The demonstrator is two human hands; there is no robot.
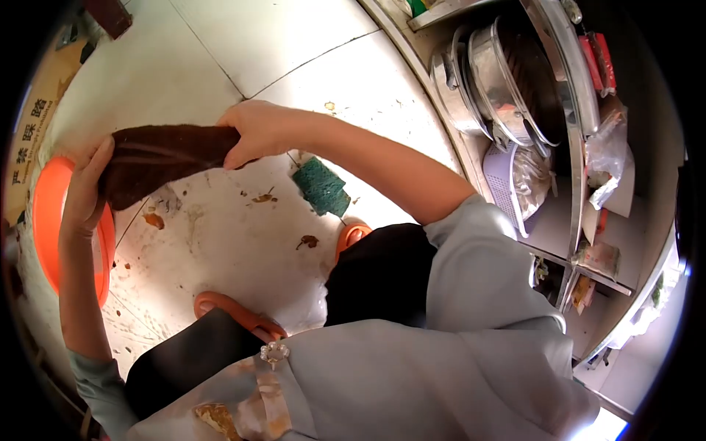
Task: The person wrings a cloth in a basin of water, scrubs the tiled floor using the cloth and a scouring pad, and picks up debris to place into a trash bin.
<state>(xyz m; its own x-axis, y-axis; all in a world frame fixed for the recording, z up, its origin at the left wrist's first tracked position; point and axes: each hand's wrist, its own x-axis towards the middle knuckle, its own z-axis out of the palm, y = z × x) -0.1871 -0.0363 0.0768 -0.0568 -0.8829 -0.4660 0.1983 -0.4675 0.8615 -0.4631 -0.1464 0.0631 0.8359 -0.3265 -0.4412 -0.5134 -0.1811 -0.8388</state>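
A dark brown cloth is stretched between my two hands above the tiled floor. My left hand grips its left end, fingers closed round the edge. At the other end, my right hand pinches the cloth, which narrows into folds there. Below and behind my left hand stands an orange-red basin, partly covered by my forearm; its contents are mostly hidden. A green scouring pad lies on the floor, just below my right forearm.
Brown scraps and dirt dot the floor. Orange slippers are on my feet. At right, an open cabinet holds metal pots and a lilac plastic basket. A printed cardboard box stands at far left.
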